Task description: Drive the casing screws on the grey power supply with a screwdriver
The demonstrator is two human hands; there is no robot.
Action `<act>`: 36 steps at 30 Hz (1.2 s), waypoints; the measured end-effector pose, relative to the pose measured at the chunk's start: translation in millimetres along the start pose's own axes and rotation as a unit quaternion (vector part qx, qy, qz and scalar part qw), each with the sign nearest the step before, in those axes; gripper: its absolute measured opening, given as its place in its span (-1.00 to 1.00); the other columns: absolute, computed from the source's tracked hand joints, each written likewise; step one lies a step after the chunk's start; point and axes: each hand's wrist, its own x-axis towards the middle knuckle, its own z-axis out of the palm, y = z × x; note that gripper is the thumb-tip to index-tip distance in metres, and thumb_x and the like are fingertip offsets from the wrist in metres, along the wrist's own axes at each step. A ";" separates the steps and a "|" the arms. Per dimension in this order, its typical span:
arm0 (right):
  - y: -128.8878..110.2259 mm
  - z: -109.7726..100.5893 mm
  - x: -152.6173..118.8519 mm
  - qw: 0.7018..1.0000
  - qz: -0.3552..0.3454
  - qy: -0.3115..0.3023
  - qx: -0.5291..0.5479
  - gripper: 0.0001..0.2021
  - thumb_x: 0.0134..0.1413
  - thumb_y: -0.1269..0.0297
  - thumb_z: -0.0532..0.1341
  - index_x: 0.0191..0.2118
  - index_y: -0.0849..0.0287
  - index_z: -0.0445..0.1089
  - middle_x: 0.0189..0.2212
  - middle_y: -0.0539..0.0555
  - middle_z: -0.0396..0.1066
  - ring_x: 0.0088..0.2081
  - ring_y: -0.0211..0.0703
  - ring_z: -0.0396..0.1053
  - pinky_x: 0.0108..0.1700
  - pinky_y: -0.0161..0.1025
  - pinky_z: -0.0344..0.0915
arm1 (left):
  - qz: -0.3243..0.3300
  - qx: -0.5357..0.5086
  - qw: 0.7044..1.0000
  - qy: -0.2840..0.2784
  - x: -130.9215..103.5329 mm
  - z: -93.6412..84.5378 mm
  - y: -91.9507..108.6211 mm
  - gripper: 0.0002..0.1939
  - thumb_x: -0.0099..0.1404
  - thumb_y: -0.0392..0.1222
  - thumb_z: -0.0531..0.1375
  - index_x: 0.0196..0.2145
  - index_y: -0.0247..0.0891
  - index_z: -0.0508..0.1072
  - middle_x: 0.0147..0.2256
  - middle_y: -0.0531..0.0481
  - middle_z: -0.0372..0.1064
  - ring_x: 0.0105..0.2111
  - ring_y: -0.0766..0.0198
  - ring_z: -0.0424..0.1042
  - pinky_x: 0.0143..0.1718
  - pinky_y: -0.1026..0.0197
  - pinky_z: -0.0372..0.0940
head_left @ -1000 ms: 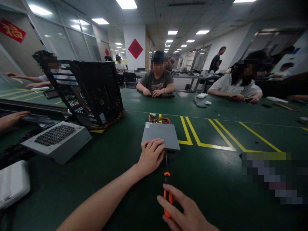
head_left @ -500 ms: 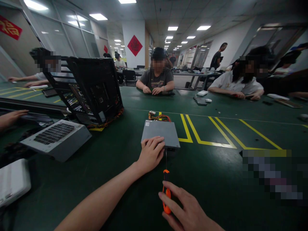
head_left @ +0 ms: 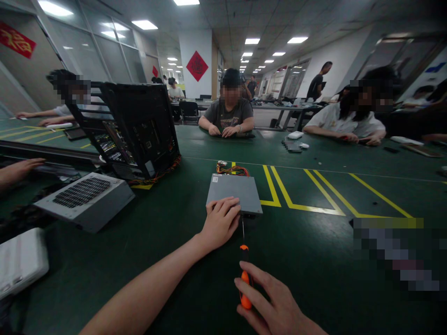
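A grey computer power supply (head_left: 234, 188) lies flat on the green table, its bundle of coloured cables (head_left: 237, 170) at the far side. My left hand (head_left: 220, 221) rests on its near left part, fingers across the top and over the near edge; the thumb is mostly hidden. My right hand (head_left: 268, 300) holds an orange and black screwdriver (head_left: 246, 284) by the handle between thumb and fingers. The shaft points away from me and meets the near side of the power supply, beside my left fingertips. Where the tip sits is too small to make out.
On the left stand an open black computer case (head_left: 139, 125) and a second power supply (head_left: 104, 209) with a vented face. A white device (head_left: 24, 260) lies at the near left. Another person's hand (head_left: 23, 171) reaches in there. Several people sit across the table (head_left: 314, 251).
Both hands keep their places on the power supply and screwdriver. The screwdriver handle has turned a little in my right fingers. The whole view has shifted slightly.
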 end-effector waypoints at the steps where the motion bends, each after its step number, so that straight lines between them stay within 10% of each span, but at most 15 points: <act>1: 0.4 0.5 -0.7 1.000 0.003 0.016 0.006 -0.75 0.09 0.27 0.07 -0.13 0.22 0.31 -0.11 0.25 0.37 -0.19 -0.16 0.40 -0.21 -0.31 0.37 | 0.000 0.000 1.000 -0.001 -0.1 0.0 0.1 -0.79 0.25 -0.22 0.03 -0.13 -0.17 0.29 0.00 0.00 0.25 0.02 0.21 0.18 -0.07 0.08 -0.02; 10: -0.8 -1.1 1.5 0.999 0.001 -0.045 0.014 -0.66 0.08 0.27 0.07 -0.01 0.22 0.24 -0.08 0.23 0.35 -0.14 -0.15 0.37 -0.20 -0.32 0.36 | -0.002 -0.001 1.000 0.001 -0.2 1.3 0.1 -0.78 0.25 -0.22 0.03 -0.12 -0.17 0.29 0.00 -0.01 0.26 0.02 0.20 0.17 -0.06 0.05 -0.03; 18: 2.7 6.0 -4.4 0.998 -0.012 0.048 0.033 -0.77 0.08 0.21 0.09 -0.22 0.28 0.26 -0.16 0.29 0.40 -0.26 -0.19 0.42 -0.26 -0.29 0.38 | 0.000 -0.002 1.000 -0.001 -0.7 0.8 0.0 -0.78 0.25 -0.23 0.03 -0.13 -0.17 0.29 0.01 -0.01 0.25 0.03 0.20 0.17 -0.06 0.05 -0.03; 26: 0.1 2.3 -2.8 0.998 0.004 -0.068 0.014 -0.59 0.06 0.27 0.10 0.05 0.20 0.16 -0.03 0.28 0.28 -0.12 -0.11 0.36 -0.22 -0.28 0.37 | 0.000 -0.004 1.000 -0.001 0.5 1.2 0.7 -0.78 0.25 -0.23 0.02 -0.13 -0.17 0.28 0.00 -0.02 0.26 0.03 0.19 0.17 -0.07 0.04 -0.03; 36: 4.3 12.2 -7.8 0.998 0.022 -0.001 0.050 -0.71 0.09 0.14 0.07 -0.18 0.27 0.21 -0.09 0.31 0.33 -0.14 -0.12 0.37 -0.20 -0.23 0.38 | 0.002 -0.003 1.000 0.001 0.0 1.3 0.6 -0.78 0.25 -0.23 0.03 -0.13 -0.17 0.28 0.01 0.00 0.25 0.03 0.20 0.18 -0.07 0.05 -0.03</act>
